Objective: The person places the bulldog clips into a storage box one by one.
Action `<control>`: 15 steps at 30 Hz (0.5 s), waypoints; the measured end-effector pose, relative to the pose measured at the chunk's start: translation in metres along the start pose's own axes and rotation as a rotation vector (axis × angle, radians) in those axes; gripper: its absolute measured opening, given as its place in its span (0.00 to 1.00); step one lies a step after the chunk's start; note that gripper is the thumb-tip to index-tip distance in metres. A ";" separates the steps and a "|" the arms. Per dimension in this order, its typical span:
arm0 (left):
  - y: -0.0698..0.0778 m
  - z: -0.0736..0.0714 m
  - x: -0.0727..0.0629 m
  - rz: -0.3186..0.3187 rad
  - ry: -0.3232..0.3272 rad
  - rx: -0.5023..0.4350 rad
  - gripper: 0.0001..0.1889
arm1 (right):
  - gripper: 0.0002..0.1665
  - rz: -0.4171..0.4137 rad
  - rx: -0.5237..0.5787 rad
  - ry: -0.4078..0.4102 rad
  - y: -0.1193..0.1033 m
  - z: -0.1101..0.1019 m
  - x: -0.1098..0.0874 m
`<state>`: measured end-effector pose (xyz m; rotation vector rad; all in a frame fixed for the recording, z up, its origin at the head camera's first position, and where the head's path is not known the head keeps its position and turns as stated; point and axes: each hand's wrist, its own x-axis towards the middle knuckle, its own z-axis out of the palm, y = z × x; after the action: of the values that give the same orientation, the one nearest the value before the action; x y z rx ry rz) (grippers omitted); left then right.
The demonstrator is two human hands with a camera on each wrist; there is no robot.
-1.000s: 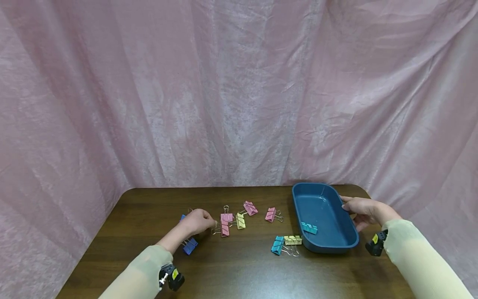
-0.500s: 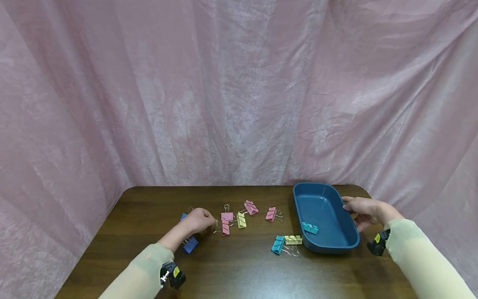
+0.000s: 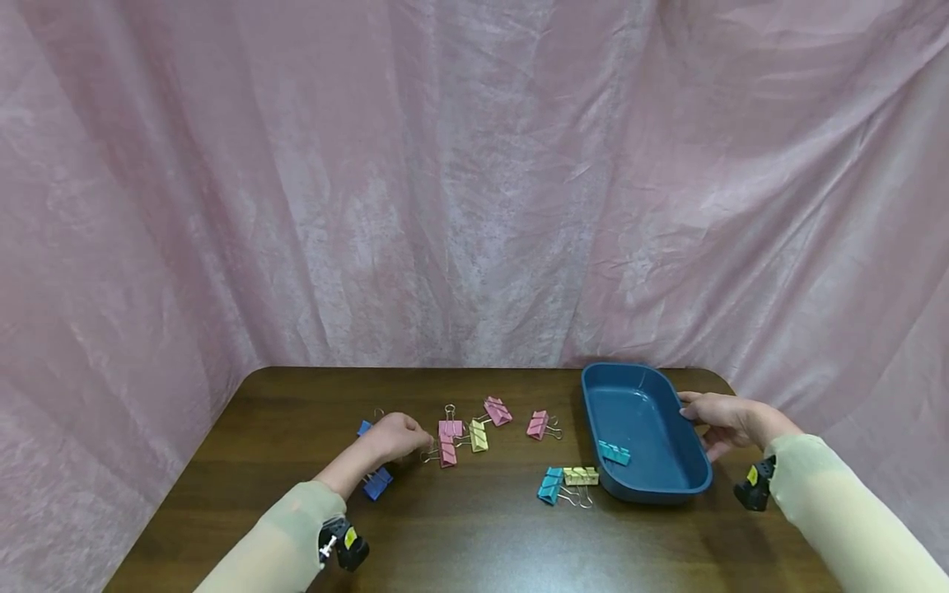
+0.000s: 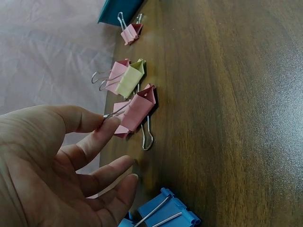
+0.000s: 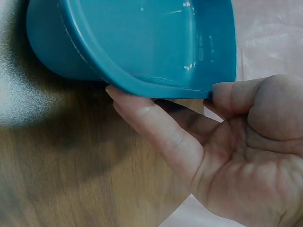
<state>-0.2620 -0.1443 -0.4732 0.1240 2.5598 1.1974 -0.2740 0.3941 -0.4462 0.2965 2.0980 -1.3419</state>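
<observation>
My left hand (image 3: 395, 437) is over the left part of the table. In the left wrist view its thumb and index finger pinch a wire handle of a pink binder clip (image 4: 139, 109), while the other fingers are loosely bent. The clip's second handle points away over the wood. Another pink clip (image 3: 450, 428) lies right against it, and a yellow clip (image 3: 478, 436) is beside them. At the right, my right hand (image 3: 726, 418) grips the long side of a blue tray (image 3: 647, 405), thumb at the rim and fingers along the outer wall. A teal clip (image 3: 614, 452) lies in the tray.
Two blue clips (image 3: 377, 483) are partly hidden by the left hand. Farther along lie two pink clips (image 3: 497, 411). A teal clip (image 3: 551, 485) and a yellow clip (image 3: 582, 477) sit by the tray's near left corner. A pink curtain (image 3: 474, 206) hangs behind the table.
</observation>
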 end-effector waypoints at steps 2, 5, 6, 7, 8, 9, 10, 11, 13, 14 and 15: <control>-0.001 0.000 0.000 -0.004 -0.004 0.000 0.14 | 0.36 0.003 -0.001 0.001 0.000 0.000 0.000; -0.002 0.001 0.000 -0.014 -0.010 0.004 0.15 | 0.36 0.010 0.001 0.003 -0.001 0.001 0.001; -0.002 0.001 0.000 -0.017 -0.011 0.006 0.15 | 0.36 0.012 0.003 0.004 -0.002 0.001 0.001; -0.002 0.000 0.000 -0.020 -0.014 0.010 0.16 | 0.36 0.010 0.002 0.003 -0.002 0.001 0.001; -0.002 0.000 0.000 -0.022 -0.015 0.013 0.17 | 0.36 0.009 0.000 0.004 -0.003 0.001 0.001; -0.003 0.001 0.001 -0.022 -0.017 0.019 0.18 | 0.36 0.008 -0.001 0.004 -0.003 0.000 0.001; -0.003 0.001 0.001 -0.024 -0.019 0.024 0.19 | 0.36 0.007 -0.002 0.006 -0.003 0.000 0.001; -0.003 0.001 0.002 -0.025 -0.020 0.025 0.20 | 0.36 0.006 -0.004 0.006 -0.004 0.000 0.000; -0.002 0.001 0.002 -0.022 -0.024 0.026 0.21 | 0.36 0.005 -0.007 0.003 -0.004 0.000 0.000; -0.002 0.001 0.002 -0.020 -0.026 0.023 0.20 | 0.36 0.008 -0.004 0.005 -0.003 0.000 0.000; -0.001 0.001 0.002 -0.017 -0.026 0.021 0.19 | 0.35 0.010 0.001 0.005 -0.003 0.000 -0.001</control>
<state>-0.2640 -0.1438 -0.4754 0.1218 2.5471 1.1554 -0.2752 0.3928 -0.4435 0.3105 2.0976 -1.3371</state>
